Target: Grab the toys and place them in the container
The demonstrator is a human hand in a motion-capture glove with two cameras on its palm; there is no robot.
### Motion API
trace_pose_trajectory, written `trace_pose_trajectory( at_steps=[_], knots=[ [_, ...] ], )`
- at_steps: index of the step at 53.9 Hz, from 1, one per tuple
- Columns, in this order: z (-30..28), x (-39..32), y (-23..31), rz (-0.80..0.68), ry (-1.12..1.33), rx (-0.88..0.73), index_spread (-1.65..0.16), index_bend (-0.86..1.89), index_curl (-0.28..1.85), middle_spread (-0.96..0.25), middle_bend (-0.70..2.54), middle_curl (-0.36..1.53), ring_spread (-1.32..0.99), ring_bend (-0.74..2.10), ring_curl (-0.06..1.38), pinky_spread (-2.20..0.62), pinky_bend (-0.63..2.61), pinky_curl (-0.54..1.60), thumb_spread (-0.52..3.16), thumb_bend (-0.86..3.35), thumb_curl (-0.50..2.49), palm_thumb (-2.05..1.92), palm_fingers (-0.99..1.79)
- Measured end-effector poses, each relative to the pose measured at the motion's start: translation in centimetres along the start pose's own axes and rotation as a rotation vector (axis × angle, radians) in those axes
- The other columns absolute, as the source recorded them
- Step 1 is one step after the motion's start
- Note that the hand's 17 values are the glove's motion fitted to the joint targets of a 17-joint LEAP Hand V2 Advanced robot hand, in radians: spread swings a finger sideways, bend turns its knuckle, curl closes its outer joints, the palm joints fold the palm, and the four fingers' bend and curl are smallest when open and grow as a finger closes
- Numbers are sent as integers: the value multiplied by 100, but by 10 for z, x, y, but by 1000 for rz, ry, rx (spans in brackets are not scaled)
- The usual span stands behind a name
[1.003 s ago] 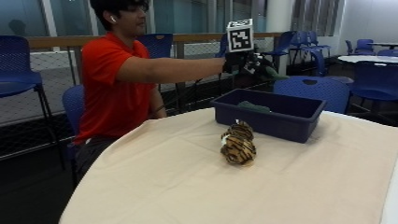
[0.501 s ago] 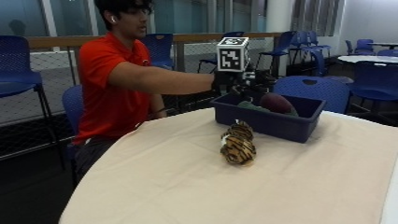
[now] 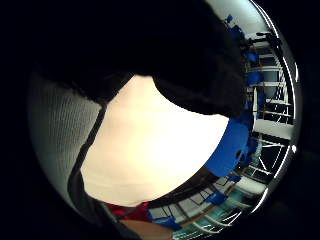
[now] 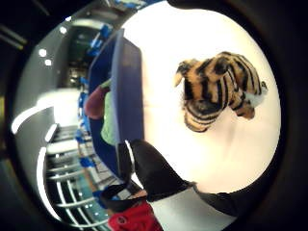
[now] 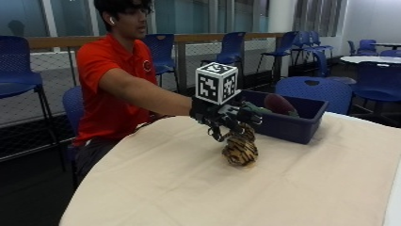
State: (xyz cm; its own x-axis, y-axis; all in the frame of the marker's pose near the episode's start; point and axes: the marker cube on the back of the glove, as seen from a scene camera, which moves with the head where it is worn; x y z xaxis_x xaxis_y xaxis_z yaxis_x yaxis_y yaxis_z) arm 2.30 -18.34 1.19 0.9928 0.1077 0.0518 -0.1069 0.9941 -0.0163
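The gloved right hand [image 5: 222, 117] is held just above the tiger toy [image 5: 240, 149] on the table [image 5: 188, 188] — grip spread, nothing pinched — near the blue container [image 5: 294, 123].

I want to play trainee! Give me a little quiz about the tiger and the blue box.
1. True or false: the tiger is already inside the box.
2. What does the tiger lie on?
A. a chair
B. the cloth
C. the floor
3. Fill in: the gloved hand is just above the ____.

Key
1. False. It lies on the cloth in front of the box, seen also in the thumb side view.
2. B.
3. Tiger. The hand's fingers hang relaxed and hold nothing yet.
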Motion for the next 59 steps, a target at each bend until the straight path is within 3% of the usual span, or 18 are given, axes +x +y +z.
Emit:
trace_pose_trajectory(
  at_steps=[22,30,43,46,59],
  knots=[
    [49,-13,-42,88,80,-116,-36,10,27,-4,14,23,10,21,22,14,123,36,94,-7,23,-9,-15],
    [53,-19,-44,96,141,-152,-38,12,24,-4,16,23,8,41,27,9,126,37,103,-3,24,-1,2],
    [54,-19,-36,54,186,-58,-42,40,34,-17,31,29,-6,55,29,-9,99,28,126,9,32,21,46],
    [51,-20,-32,41,181,-32,-41,34,35,-22,37,31,-14,65,32,-20,102,29,128,17,37,36,67],
    [6,-31,0,-37,53,44,-40,20,39,-34,32,34,-34,76,37,-38,106,33,121,22,49,57,83]
  ],
)
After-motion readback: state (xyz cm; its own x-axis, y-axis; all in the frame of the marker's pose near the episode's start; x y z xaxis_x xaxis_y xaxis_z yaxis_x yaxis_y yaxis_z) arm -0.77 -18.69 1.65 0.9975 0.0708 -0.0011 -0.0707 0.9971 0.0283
